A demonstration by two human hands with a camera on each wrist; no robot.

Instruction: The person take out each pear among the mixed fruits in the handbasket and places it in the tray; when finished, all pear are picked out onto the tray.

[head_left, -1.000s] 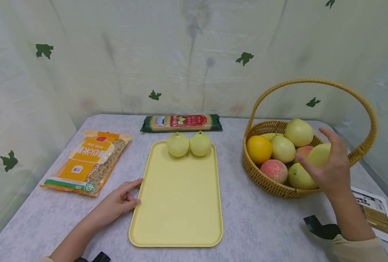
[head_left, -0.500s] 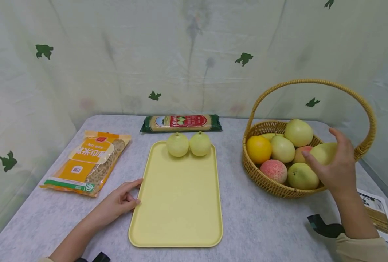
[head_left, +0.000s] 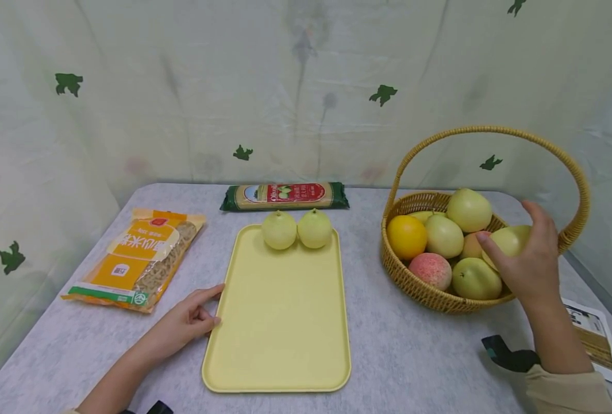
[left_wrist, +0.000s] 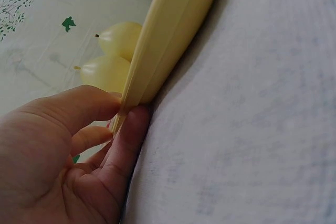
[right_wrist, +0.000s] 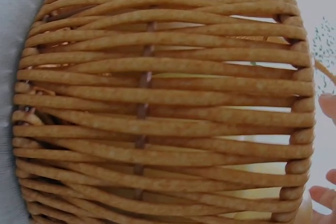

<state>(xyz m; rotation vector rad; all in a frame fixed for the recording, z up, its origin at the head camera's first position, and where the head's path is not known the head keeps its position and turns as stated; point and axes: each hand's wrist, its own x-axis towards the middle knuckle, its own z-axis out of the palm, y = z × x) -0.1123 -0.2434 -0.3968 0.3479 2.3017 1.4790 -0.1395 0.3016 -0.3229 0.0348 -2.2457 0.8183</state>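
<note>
My left hand (head_left: 184, 322) pinches the left rim of a pale yellow rectangular tray (head_left: 280, 322); in the left wrist view the tray (left_wrist: 173, 35) edge sits between thumb and fingers. Two pale green pears (head_left: 278, 230) stand side by side at its far end. At the right side of a wicker basket (head_left: 414, 290), my right hand (head_left: 535, 267) holds a yellow-green pear (head_left: 507, 240), thumb on its near left side and fingers behind it. Woven basket wall (right_wrist: 168, 98) fills most of the right wrist view, with only fingertips (right_wrist: 328, 106) at the edge.
The basket also bears an orange (head_left: 407, 237), a pink peach (head_left: 430, 271) and several pears (head_left: 476, 279) under a tall arched handle (head_left: 492, 130). An orange food bag (head_left: 137, 256) lies left, a spaghetti pack (head_left: 285, 196) behind the tray, a white packet (head_left: 595, 339) far right.
My right hand has moved slightly right and its fingers have closed round the pear at the basket's right side. My left hand and the tray have stayed put.
</note>
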